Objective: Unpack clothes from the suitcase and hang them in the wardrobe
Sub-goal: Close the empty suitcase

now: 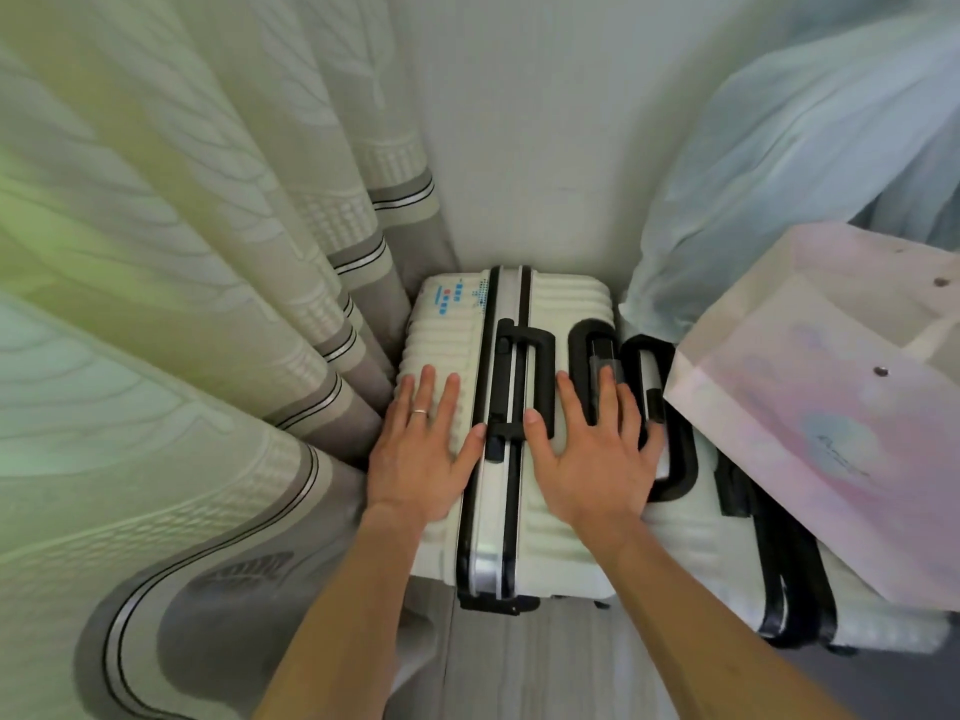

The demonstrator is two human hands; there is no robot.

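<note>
Pressing both hands flat on the closed white suitcase [545, 537], you reach down with arms extended to where it stands on the floor [519, 662] against the wall [519, 148]. Your left hand [423, 449], a ring [420, 411] on one finger, lies palm-down on the left shell. Your right hand [592, 454] spreads open across the right shell. The black carry handle [524, 376] runs between your thumbs. A curtain [208, 304] hangs just left; a second suitcase [727, 553] under a pink bag [831, 418] stands just right.

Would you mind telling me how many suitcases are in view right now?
2. The first suitcase stands under the left hand and right hand, beside the curtain; the second suitcase is to its right, partly under a pink bag. Others may be hidden.
</note>
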